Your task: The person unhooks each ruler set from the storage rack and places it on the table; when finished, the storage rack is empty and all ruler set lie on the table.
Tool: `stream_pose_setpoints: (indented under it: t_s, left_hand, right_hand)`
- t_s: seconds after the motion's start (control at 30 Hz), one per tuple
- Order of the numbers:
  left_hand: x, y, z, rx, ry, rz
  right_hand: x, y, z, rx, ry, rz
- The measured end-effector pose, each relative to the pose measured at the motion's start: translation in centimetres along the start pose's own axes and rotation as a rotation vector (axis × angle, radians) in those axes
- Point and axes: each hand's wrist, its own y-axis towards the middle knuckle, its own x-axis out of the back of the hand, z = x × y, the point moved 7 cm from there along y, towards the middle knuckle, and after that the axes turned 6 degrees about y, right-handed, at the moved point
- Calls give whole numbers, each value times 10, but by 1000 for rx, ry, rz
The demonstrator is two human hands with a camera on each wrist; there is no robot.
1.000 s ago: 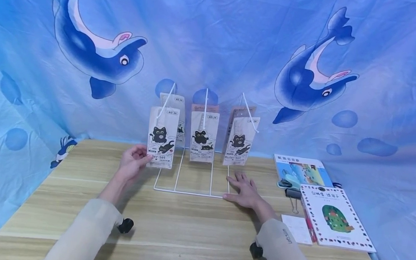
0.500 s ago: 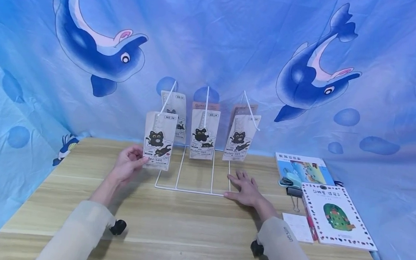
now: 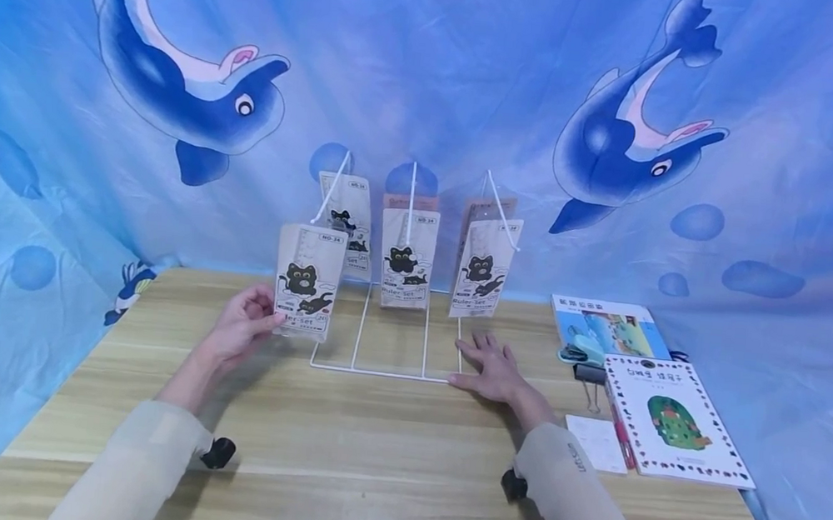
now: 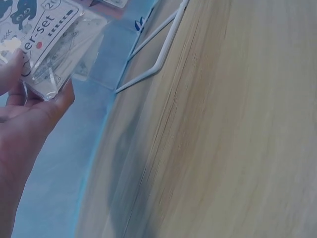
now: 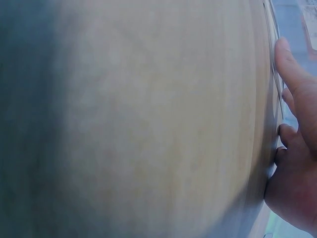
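My left hand [image 3: 240,327] pinches the lower left edge of a ruler set package [image 3: 307,283] printed with black cats. In the left wrist view, the thumb lies over its printed face and fingers are behind the clear wrapper [image 4: 59,64]. The package's top edge is right at the tip of the left hook of a white wire display rack [image 3: 386,373]. Another ruler set [image 3: 350,203] hangs farther back on that hook. My right hand [image 3: 492,372] rests with spread fingers on the rack's front right corner, by the table.
More ruler sets hang on the middle hook [image 3: 406,259] and the right hook [image 3: 487,267]. To the right lie two books [image 3: 680,419], a black binder clip [image 3: 590,374], a red pen [image 3: 623,443] and white paper [image 3: 596,443]. A blue dolphin curtain [image 3: 435,69] stands behind the table.
My left hand has drawn the front left package to the left and toward me, out to the hook's tip. The right hand stays on the rack's corner. The head view has tilted slightly.
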Motion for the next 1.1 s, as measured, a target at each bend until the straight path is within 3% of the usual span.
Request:
stream_pose_setpoints:
  t_s: [0.27, 0.43, 0.8, 1.1]
  left_hand:
    - [4, -13, -7, 5, 1, 97]
    - [4, -16, -12, 2, -27, 116]
    - [5, -23, -14, 68, 11, 201]
    - [5, -21, -27, -5, -36, 217]
  right_hand:
    - [-1, -2, 3, 3, 15, 3]
    - [-1, -2, 3, -3, 19, 3]
    - [-2, -1, -1, -13, -6, 10]
    - [1, -1, 2, -11, -2, 2]
